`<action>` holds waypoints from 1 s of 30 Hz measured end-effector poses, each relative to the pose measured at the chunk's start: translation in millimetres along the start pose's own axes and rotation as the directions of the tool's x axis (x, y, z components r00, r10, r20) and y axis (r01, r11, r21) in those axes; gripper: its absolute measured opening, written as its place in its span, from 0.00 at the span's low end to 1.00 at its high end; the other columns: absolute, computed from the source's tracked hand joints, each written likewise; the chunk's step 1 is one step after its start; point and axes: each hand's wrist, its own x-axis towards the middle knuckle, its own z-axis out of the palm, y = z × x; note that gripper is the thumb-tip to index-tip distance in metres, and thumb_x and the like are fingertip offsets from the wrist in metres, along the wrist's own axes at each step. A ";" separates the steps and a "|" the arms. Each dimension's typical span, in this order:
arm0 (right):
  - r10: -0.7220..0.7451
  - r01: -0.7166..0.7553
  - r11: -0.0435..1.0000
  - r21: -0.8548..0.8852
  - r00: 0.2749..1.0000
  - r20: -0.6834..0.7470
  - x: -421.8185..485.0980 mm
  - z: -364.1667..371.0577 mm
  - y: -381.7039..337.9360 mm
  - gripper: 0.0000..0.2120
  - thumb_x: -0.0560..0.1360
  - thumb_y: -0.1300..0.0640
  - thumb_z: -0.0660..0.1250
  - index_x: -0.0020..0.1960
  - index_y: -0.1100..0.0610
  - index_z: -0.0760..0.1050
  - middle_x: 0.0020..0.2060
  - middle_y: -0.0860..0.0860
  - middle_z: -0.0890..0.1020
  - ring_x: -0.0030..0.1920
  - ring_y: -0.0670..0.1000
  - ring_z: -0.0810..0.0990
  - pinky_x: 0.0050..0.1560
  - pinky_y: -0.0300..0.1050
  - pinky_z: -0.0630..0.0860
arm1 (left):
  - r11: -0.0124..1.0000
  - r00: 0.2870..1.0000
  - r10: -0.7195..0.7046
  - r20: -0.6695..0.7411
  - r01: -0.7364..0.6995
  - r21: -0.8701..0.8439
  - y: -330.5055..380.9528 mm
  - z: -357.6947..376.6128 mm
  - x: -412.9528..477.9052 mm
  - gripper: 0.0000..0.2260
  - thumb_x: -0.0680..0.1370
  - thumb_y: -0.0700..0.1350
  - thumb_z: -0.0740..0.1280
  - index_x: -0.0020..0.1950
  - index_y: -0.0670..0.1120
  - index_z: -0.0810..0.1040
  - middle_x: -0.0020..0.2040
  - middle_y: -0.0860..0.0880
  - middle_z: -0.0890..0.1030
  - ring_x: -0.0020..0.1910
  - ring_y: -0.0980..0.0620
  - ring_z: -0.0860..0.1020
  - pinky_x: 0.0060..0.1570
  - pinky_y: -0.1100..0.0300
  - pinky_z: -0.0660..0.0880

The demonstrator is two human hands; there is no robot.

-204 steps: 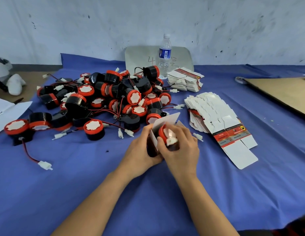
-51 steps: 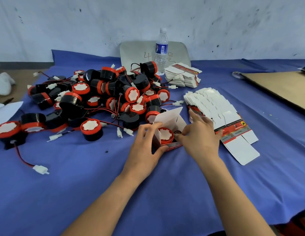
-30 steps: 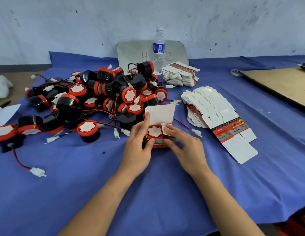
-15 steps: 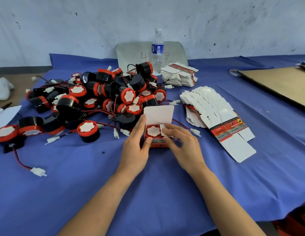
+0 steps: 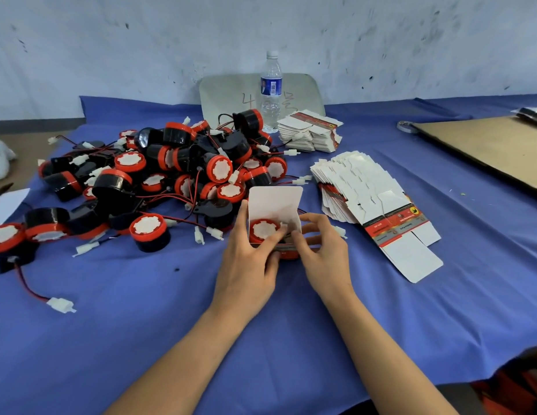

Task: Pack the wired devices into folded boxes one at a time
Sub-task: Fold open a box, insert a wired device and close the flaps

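Worktop (image 5: 141, 324): blue cloth across the lower frame.
Left hand (image 5: 246, 265): grip wrapped round the box (image 5: 274, 203), frame centre.
Right hand (image 5: 324, 253): grip pinching the box's right flap.
Device (image 5: 262, 230): inside the box, lid up.
Pile of devices (image 5: 183, 175): centre left.
Flat boxes (image 5: 360, 187): fanned, centre right.
Bottle (image 5: 271, 91): upright, top centre.

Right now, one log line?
step: closing box; device: in box; lid: up; left hand: grips box; right hand: pinches flap

Bare left hand (image 5: 246, 265) and bare right hand (image 5: 324, 253), both forearms uncovered throughout
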 end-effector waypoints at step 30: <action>0.003 -0.004 1.000 0.015 0.999 0.054 -2.9 1.1 -6.2 0.12 0.75 0.64 0.65 0.53 0.49 0.76 0.43 0.45 0.81 0.42 0.43 0.79 0.43 0.40 0.78 | 0.968 0.979 -0.197 -0.049 0.187 -0.169 15.3 11.2 1.6 0.14 0.73 0.45 0.74 0.57 0.57 0.82 0.79 0.54 0.39 0.77 0.49 0.53 0.70 0.57 0.62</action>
